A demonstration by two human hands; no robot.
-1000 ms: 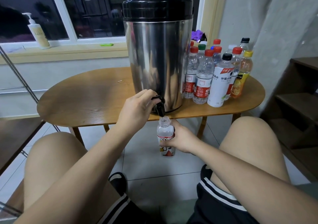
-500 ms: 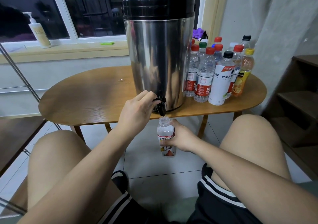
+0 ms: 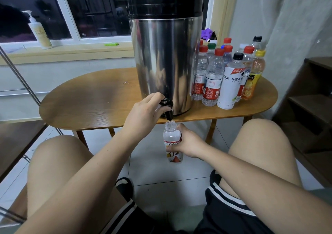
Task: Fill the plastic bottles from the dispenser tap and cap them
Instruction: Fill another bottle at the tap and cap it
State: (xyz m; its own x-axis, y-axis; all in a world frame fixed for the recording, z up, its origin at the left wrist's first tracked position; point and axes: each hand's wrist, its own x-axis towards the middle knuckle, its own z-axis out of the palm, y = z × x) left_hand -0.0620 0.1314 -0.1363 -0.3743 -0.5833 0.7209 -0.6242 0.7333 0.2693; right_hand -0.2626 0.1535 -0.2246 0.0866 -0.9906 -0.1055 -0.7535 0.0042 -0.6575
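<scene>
Plastic bottle (image 3: 172, 138), uncapped, is held upright below the front edge of the table (image 3: 80, 108). Its mouth sits directly under the spout, evidently so the stream drops straight in. The left hand (image 3: 143, 113) is curled over the top of the tap (image 3: 168, 110), judged to be working the flow. The dispenser (image 3: 165, 63) stands at the front edge so the tap overhangs it. The right hand (image 3: 189, 143) wraps the bottle's labelled middle, steadying it. Fill level cannot be told. At the table's right end stand capped bottles (image 3: 212, 79); one yellow-capped bottle (image 3: 255, 75) holds orange liquid, and the contents of the others are uncertain.
</scene>
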